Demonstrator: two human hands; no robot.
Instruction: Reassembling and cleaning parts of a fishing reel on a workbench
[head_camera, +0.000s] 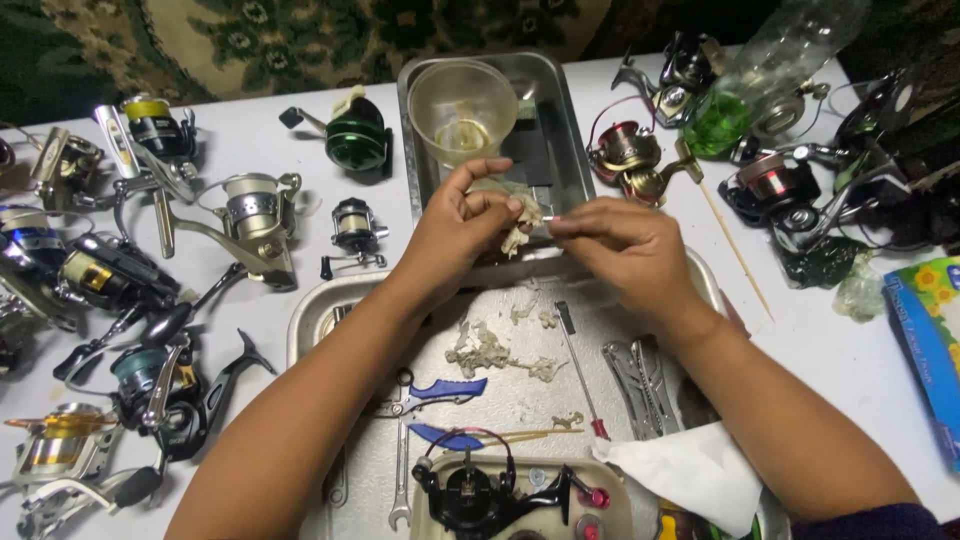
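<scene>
Mid-clean over the metal tray (320, 310): left hand (455, 225) pinched shut on a soiled wad of tissue (515, 235), right hand (620, 245) gripping a small metal part (556, 218), used scraps (485, 350) below, dismantled reel (480, 490) unassembled.

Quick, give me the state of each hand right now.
Left hand: closed, pinching a wad of dirty tissue.
Right hand: closed, fingers pinching a small metal part.
</scene>
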